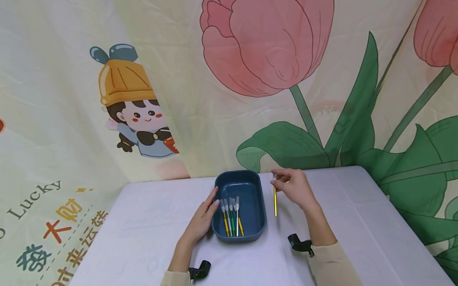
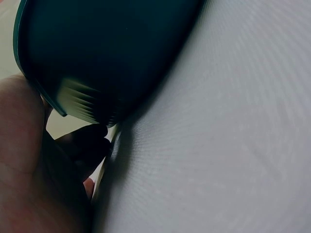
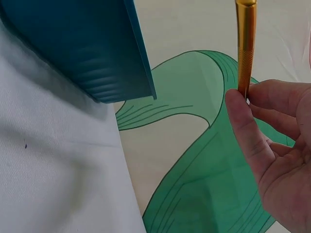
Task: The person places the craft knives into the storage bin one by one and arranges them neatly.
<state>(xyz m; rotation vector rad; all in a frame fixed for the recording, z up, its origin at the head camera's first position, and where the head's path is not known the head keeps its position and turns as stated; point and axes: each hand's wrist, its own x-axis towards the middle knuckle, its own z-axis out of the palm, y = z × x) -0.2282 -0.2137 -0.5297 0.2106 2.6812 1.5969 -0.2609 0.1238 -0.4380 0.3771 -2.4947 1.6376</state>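
My right hand [image 1: 295, 188] pinches a slim gold-handled craft knife [image 1: 275, 202] near its clear-capped upper end, just right of the tray. The knurled gold handle [image 3: 246, 53] shows close up in the right wrist view. At the tray's left side, my left hand [image 1: 200, 222] holds the dark blue rectangular tray [image 1: 252, 202], thumb at the rim and fingers along the outer wall. In the near half of the tray lie several craft knives [image 1: 233, 222] with clear caps and yellow, green and silver handles. The left wrist view shows the tray's outer wall [image 2: 112, 43] dark and blurred.
A white cloth [image 1: 143, 222] covers the table under the tray. Behind its far edge hangs a backdrop [image 1: 200, 131] printed with tulips and a cartoon child. A small black camera [image 1: 299, 244] is strapped to the right wrist, another camera [image 1: 201, 271] to the left.
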